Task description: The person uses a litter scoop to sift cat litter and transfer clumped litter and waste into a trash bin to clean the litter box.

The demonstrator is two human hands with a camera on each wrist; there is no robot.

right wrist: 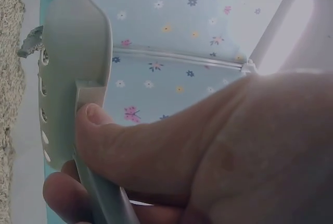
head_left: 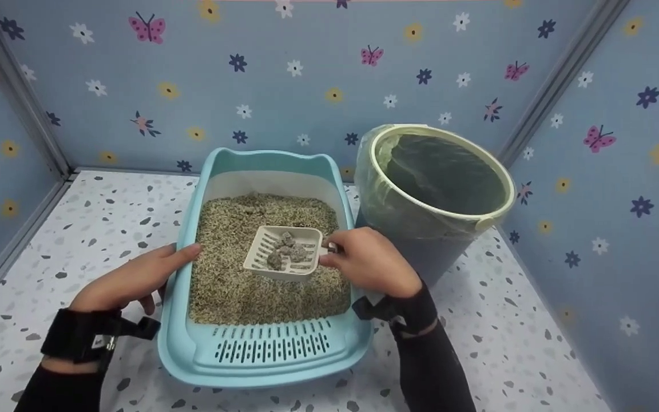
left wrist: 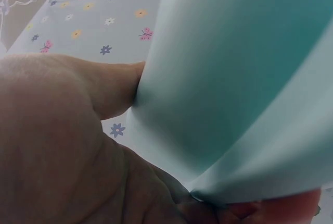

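Observation:
A beige slotted litter scoop is held level above the litter, carrying several grey clumps. My right hand grips the scoop's handle, thumb laid along it in the right wrist view, where the scoop's underside shows. Below is a light blue litter box with a slotted front ledge. My left hand holds the box's left rim, its thumb over the top edge. The left wrist view shows fingers curled under the blue rim.
A tall bin with a cream ring and a clear liner stands right of the box, its mouth uncovered. Flowered blue panels enclose the back and sides. The speckled white surface lies under everything.

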